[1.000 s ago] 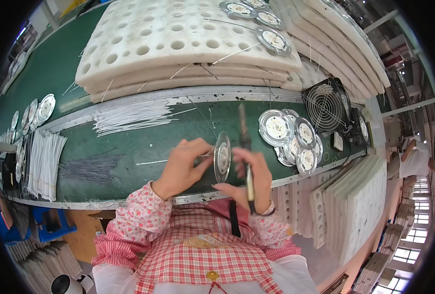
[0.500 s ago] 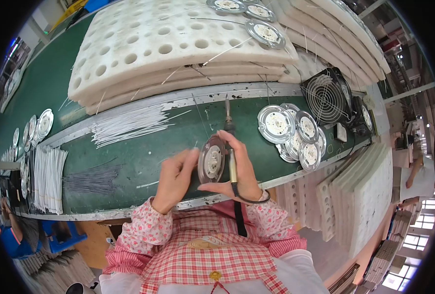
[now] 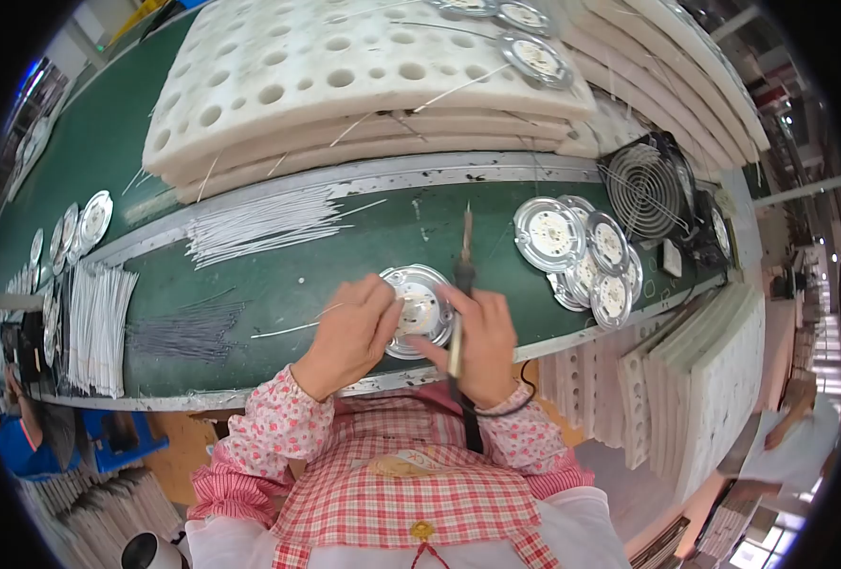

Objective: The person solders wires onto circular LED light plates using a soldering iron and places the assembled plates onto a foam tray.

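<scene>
A round silver disc with a pale centre faces up at the table's front edge, between my two hands. My left hand is closed at the disc's left side, its fingertips over the rim; a white wire extends left from it. My right hand is at the disc's right rim, with a soldering iron held in it, tip pointing away from me. What the left fingertips pinch is too small to tell.
White wires and dark wires lie left. Stacked discs and a black fan are right. A foam block with holes stands behind. Another person is at far right.
The disc has turned from nearly edge-on to face up. My left hand has come back to its left rim. The soldering iron remains in my right hand.
</scene>
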A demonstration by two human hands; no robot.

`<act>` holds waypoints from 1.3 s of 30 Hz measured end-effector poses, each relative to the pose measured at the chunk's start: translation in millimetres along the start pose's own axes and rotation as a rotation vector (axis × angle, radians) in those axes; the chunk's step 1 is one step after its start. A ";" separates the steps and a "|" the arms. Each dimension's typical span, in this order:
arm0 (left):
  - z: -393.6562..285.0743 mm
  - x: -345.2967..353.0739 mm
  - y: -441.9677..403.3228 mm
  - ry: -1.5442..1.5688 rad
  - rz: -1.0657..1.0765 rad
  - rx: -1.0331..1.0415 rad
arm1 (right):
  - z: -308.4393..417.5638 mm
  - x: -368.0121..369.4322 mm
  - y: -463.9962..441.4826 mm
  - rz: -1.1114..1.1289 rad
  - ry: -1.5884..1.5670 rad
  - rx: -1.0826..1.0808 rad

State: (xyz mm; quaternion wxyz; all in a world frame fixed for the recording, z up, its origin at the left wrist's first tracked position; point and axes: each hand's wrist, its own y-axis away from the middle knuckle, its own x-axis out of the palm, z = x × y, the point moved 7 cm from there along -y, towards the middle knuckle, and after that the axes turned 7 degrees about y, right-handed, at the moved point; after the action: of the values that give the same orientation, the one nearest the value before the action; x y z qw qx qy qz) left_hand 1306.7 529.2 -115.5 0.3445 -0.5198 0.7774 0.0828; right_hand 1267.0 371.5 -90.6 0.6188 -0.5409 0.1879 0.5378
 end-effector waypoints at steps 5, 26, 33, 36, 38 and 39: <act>4.9 -8.3 -3.0 0.226 0.094 -0.031 | -13.1 -31.0 2.2 0.036 -0.481 0.047; -4.0 3.2 -17.6 0.077 0.116 0.081 | -26.7 -26.7 -21.3 0.363 -0.601 -0.014; -7.2 -0.8 -11.8 -0.046 0.073 0.122 | -53.3 -8.6 5.5 0.437 -0.776 0.316; -6.7 -7.3 6.5 -0.111 0.030 0.234 | -55.6 -5.0 14.1 0.358 -0.804 0.260; -7.2 -4.9 14.3 -0.220 0.059 0.286 | -56.4 -1.1 22.7 0.337 -0.826 0.299; -7.9 -3.5 16.3 -0.276 0.071 0.312 | -56.0 -0.4 25.4 0.327 -0.837 0.315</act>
State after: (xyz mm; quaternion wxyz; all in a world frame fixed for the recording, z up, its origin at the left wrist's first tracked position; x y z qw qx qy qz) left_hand 1289.8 535.2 -111.2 0.5207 -0.4162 0.7442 0.0438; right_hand 1264.3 318.3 -121.4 0.6231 -0.1407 0.0845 0.7647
